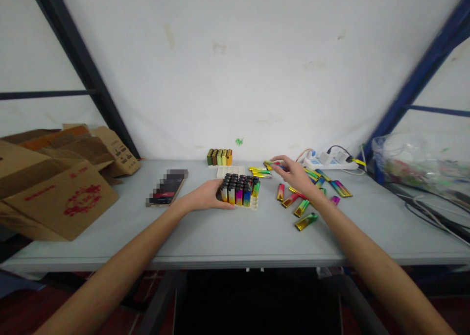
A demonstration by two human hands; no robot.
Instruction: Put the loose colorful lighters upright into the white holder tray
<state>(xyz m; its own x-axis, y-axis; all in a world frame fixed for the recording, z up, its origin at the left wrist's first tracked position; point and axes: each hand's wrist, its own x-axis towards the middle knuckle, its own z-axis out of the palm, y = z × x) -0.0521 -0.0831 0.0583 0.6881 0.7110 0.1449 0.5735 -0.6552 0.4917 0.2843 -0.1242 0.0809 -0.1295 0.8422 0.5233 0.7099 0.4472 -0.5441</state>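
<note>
My left hand (209, 196) grips the left side of a white tray (254, 203), its fingers around the rows of upright, shiny coloured lighters (239, 195). The lighters have dark tops, and free slots show along the tray's right edge. My right hand (292, 172) reaches over loose lighters lying flat, thumb and fingers close together at a yellow-green lighter (269, 165). Several more loose lighters (301, 207) lie around and below that wrist. Behind the held tray are a second white tray (230, 170) and a block of upright green and yellow lighters (219, 157).
A phone (168, 188), partly pixelated, lies left of my left hand. Cardboard boxes (60, 193) stand at the far left. A white power strip (330, 162) with plugs is at the back right, near cables and a clear plastic bag (411, 161) at the far right.
</note>
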